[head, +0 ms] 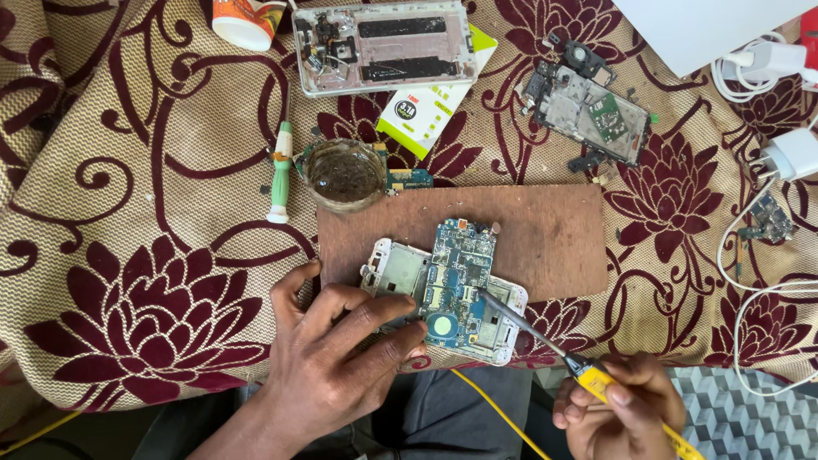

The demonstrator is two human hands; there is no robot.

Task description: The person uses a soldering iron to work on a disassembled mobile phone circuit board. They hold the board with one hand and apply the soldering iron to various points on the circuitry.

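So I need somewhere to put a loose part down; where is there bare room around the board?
The right half of the brown board is bare, and so is the patterned cloth left of the green-handled tool. It is crowded around the blue circuit board, where the left hand and soldering iron meet.

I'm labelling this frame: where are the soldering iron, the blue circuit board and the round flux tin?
soldering iron [588, 375], head view, yellow handle
blue circuit board [460, 281], head view, board's middle
round flux tin [345, 175], head view, dark contents

One head-worn camera looks steeply down, close over the patterned cloth [128, 213] and the lap.
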